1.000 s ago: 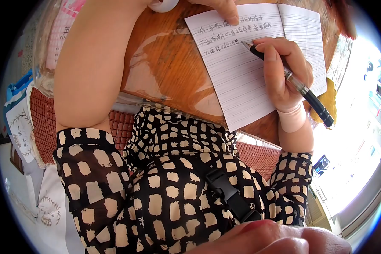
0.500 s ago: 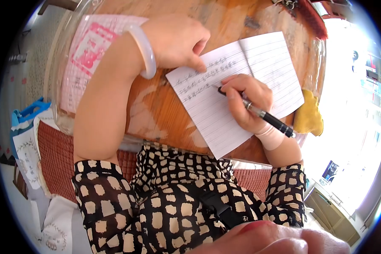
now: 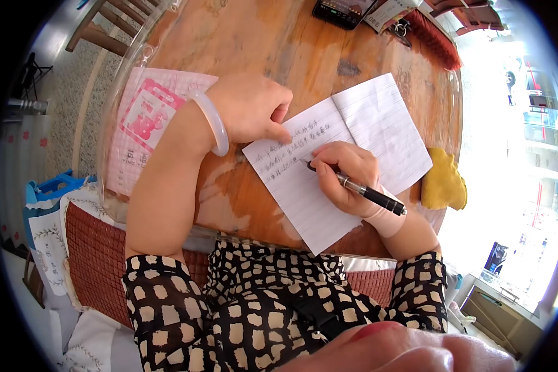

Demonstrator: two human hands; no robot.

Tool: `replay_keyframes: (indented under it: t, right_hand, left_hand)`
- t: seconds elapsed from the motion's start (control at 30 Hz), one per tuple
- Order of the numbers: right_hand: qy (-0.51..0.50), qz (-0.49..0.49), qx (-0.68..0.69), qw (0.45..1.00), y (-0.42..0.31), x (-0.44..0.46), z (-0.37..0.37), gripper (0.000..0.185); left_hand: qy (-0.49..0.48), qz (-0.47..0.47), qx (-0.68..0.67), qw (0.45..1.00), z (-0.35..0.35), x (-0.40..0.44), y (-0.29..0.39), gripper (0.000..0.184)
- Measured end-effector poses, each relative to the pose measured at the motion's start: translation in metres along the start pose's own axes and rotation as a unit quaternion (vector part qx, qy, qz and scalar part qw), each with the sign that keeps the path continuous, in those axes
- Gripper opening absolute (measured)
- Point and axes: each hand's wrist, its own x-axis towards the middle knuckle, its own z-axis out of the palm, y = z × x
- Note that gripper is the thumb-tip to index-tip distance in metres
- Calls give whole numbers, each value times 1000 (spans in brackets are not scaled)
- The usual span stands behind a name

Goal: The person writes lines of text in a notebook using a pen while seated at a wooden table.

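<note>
A sheet of lined paper (image 3: 378, 136) with a fold across it lies at a slant on the wooden table. Several lines of handwriting fill its upper left part. My right hand (image 3: 347, 173) is closed round a black and silver pen (image 3: 372, 195), whose tip meets the paper at the end of the lowest written line. At the paper's upper left edge rests my left hand (image 3: 254, 111), fingers curled under and thumb down on the sheet. Nothing shows in its curl, though the palm is hidden. A pale bangle (image 3: 211, 124) circles the left wrist.
Under the left forearm is a pink booklet (image 3: 130, 139). A yellow cloth-like item (image 3: 443, 180) sits by the right table edge. Along the far side are a phone (image 3: 341, 11), a small box (image 3: 390, 12), keys (image 3: 401, 31) and a red brush (image 3: 434, 40). Clear plastic covers the table (image 3: 316, 56).
The view has tilted, so the table appears lower and more of its far side shows. The pen has moved slightly along the lowest written line. Both hands keep their grip and place.
</note>
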Motion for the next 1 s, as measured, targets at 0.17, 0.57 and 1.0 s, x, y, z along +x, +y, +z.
replay_keyframes:
  t: [0.17, 0.57, 1.0]
  right_hand:
    - [-1, 5, 10, 1000, 1, -1, -1, 10]
    - [-8, 1, 9, 1000, 1, 0, -1, 9]
    - [0, 6, 9, 1000, 1, -1, -1, 8]
  left_hand:
    - [-16, -8, 11, 1000, -2, 1, 2, 34]
    - [-42, -28, 25, 998, -8, 1, 7, 34]
    - [-18, -3, 20, 1000, -3, 2, 2, 34]
